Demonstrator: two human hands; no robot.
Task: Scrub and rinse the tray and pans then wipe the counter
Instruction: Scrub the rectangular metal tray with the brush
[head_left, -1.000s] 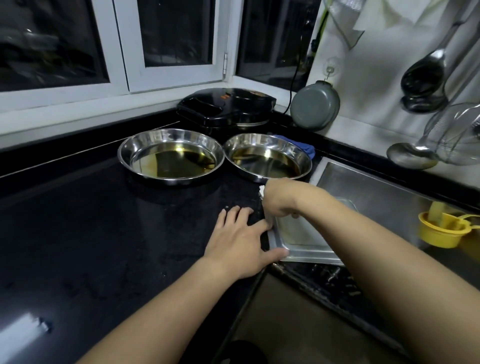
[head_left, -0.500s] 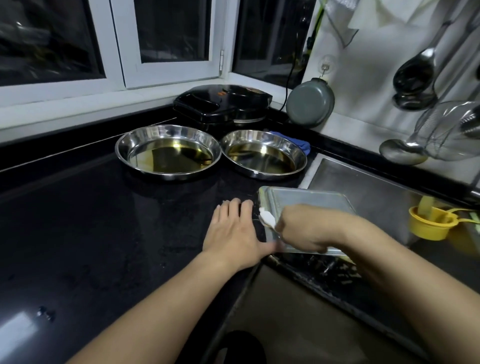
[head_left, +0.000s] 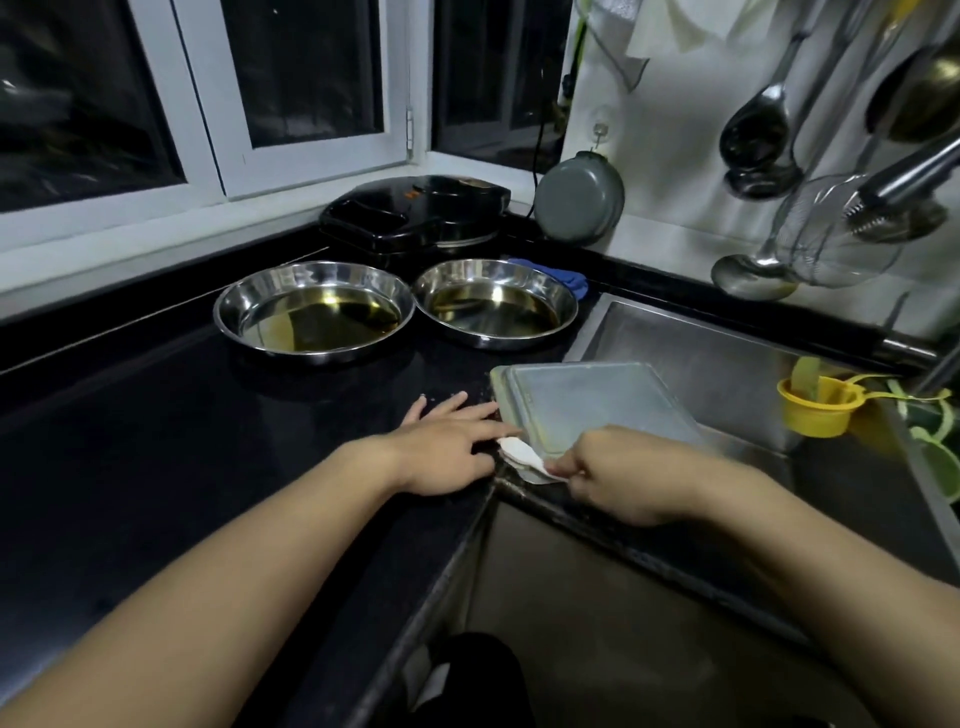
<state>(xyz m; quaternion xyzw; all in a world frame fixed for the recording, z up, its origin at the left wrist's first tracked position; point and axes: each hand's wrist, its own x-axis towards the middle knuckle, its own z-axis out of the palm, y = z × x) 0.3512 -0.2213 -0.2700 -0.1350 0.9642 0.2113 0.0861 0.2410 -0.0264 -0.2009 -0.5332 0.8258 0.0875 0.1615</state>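
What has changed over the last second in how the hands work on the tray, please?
The right hand, pinching a white scraper, has drawn back from the far left corner of the tray to its near left corner. The left hand stays flat on the counter beside the tray. Both pans are unmoved.

No readable text anywhere

Checked the black appliance (head_left: 415, 213) by the window, there's a small orange mark on its lid but way too blurry to read.
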